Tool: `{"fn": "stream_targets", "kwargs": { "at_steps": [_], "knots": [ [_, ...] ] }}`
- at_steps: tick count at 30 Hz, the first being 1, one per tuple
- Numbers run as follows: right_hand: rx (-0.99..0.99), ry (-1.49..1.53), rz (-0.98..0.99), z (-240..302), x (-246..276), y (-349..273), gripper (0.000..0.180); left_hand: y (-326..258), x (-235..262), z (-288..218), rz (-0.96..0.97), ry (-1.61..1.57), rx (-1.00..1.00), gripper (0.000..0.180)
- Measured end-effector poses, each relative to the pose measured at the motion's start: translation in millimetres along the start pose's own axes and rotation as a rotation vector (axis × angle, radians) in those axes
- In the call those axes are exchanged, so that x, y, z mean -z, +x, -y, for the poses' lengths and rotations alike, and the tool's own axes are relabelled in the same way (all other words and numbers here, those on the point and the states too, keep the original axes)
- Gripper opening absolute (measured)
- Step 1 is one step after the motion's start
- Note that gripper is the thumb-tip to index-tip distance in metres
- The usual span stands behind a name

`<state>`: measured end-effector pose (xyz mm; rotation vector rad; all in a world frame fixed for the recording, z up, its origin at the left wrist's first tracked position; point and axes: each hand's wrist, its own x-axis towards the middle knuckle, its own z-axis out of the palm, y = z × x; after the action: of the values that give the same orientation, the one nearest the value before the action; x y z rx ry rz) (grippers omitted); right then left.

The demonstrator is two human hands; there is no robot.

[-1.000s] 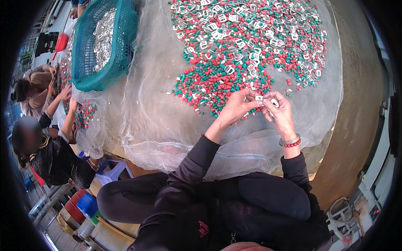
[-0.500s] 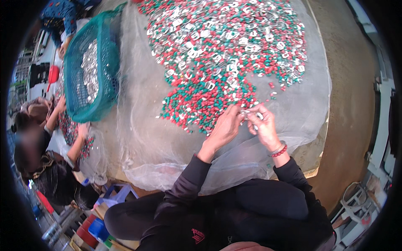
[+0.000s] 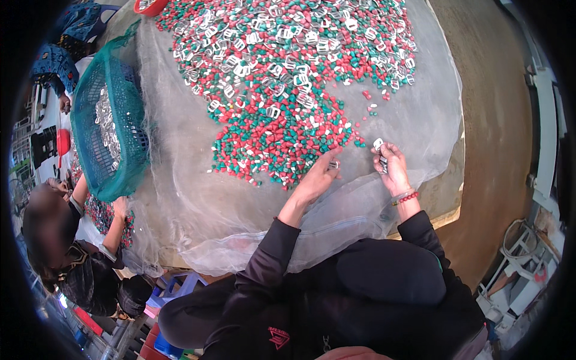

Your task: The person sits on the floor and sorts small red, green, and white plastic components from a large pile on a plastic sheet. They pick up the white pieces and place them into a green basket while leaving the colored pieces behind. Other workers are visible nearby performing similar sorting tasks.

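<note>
My left hand (image 3: 318, 179) is at the near edge of a pile of red, green and white pebble-like pieces (image 3: 282, 141), its fingers closed on a small silver buckle (image 3: 334, 164). To the right, apart from the pile, my right hand (image 3: 394, 171) wears a red bead bracelet and grips several metal buckles. One pale buckle (image 3: 378, 144) stands out past its fingertips; the others are partly hidden by the fingers. Many loose silver buckles (image 3: 273, 112) lie scattered over and among the coloured pieces, mostly toward the far side.
A translucent mesh sheet (image 3: 420, 135) lies under the pile. To the left stands a green netted basket (image 3: 99, 180) holding silver buckles. A red bowl (image 3: 151, 7) is at the far left. A co-worker (image 3: 90, 264) reaches toward another pile (image 3: 102, 216); a second person's sleeve (image 3: 54, 66) is farther back.
My hands were together over a buckle and are now apart, the right one farther right. The view has shifted, so the pile and basket appear farther left and higher.
</note>
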<state>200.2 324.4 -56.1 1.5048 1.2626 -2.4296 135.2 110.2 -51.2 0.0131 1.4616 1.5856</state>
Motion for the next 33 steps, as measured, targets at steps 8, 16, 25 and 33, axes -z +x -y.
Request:
{"fn": "stream_targets", "kwargs": {
  "at_steps": [8,16,25,33],
  "knots": [
    [-0.071,-0.324,0.284,-14.7,-19.9,-33.3,0.010,9.7,-9.1,-11.9,0.048,-0.289,-0.081,0.018],
    [-0.140,-0.552,0.330,-41.1,-26.8,-33.9,0.008,-9.8,-7.3,13.1,-0.160,0.066,0.118,0.015],
    [-0.192,-0.497,0.193,-53.3,-25.0,-23.4,0.010,-15.1,-9.9,21.7,-0.273,0.689,-0.146,0.018],
    [-0.160,-0.602,0.182,-55.4,-28.3,-26.7,0.014,-12.2,-9.3,24.8,-0.164,0.692,-0.047,0.016]
  ]
}}
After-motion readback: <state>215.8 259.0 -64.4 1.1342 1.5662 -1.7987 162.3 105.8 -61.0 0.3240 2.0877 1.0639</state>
